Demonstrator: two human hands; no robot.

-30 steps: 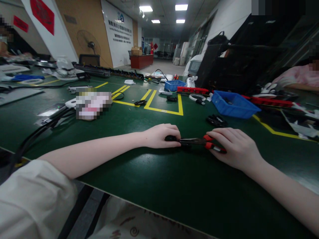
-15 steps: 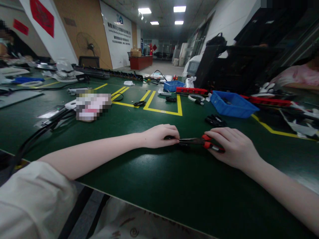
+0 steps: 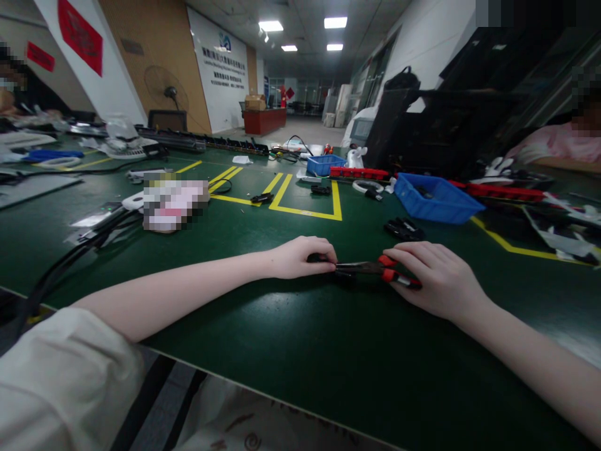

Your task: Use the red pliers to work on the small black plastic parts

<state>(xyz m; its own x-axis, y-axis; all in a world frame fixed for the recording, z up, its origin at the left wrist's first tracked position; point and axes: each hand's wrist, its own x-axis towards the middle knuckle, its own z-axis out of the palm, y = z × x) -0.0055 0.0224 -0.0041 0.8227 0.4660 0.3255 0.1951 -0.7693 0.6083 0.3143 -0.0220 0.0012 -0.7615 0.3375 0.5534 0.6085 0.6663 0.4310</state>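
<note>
While the green table (image 3: pixel 300 351) spreads beneath both forearms, a blue bin (image 3: pixel 429 210) sits on it beyond the right hand (image 3: pixel 439 275), whose fingers are curled around the grips of the pliers (image 3: pixel 361 267); the left hand (image 3: pixel 305 258) has thumb and fingers pinched around a black piece (image 3: pixel 318 257). Lying between the two hands, the pliers look stiff and moderately heavy, and their red-and-black grips seem the sure place to hold, since the bare metal may be slick. A cluster of black parts (image 3: pixel 402 228) rests on the table just beyond the right hand. Smallest is the black piece, partly hidden by the left fingers, near the pliers' tips; it is probably light and hard, liable to slip or scratch, so a firm pinch well back from the metal suits it. Whether the tips grip it, I cannot tell.
</note>
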